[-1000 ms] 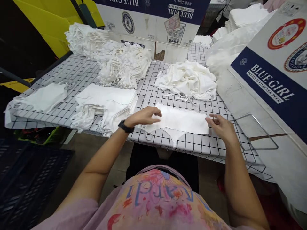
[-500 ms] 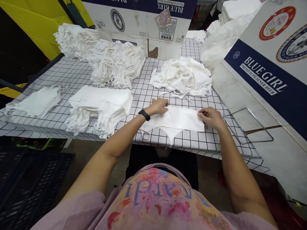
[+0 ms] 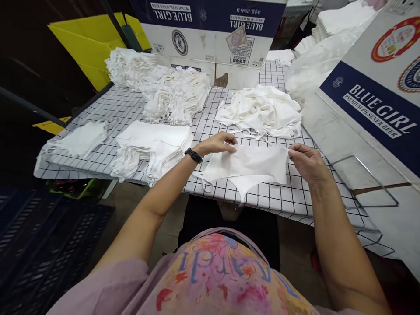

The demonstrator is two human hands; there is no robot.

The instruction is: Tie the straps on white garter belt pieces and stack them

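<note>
A white strappy garment (image 3: pixel 252 162), likely a camisole, is stretched sideways at the front of the grid-patterned tablecloth (image 3: pixel 210 131). My left hand (image 3: pixel 217 144), with a black watch on its wrist, pinches the garment's far edge near its left end. At the far right corner, my right hand (image 3: pixel 309 162) grips the cloth between thumb and fingers. The right side looks slightly lifted, and a thin strap dangles toward the table's front edge. Left of my hands lies a neat stack of white garments (image 3: pixel 154 133); beyond them is a loose heap of white garments (image 3: pixel 262 109).
Bundled white garments (image 3: pixel 177 94) fill the back left, and a flat white piece (image 3: pixel 82 139) lies far left. A Blue Girl carton (image 3: pixel 203 48) stands behind; another carton (image 3: pixel 370 109) leans at right beside a bent wire frame (image 3: pixel 377 175). A dark crate (image 3: pixel 49 245) is below left.
My right hand has raised the garment's right corner and drawn it outward, tightening the cloth. My left hand now pinches the far edge instead of resting on the fabric. The view has shifted left.
</note>
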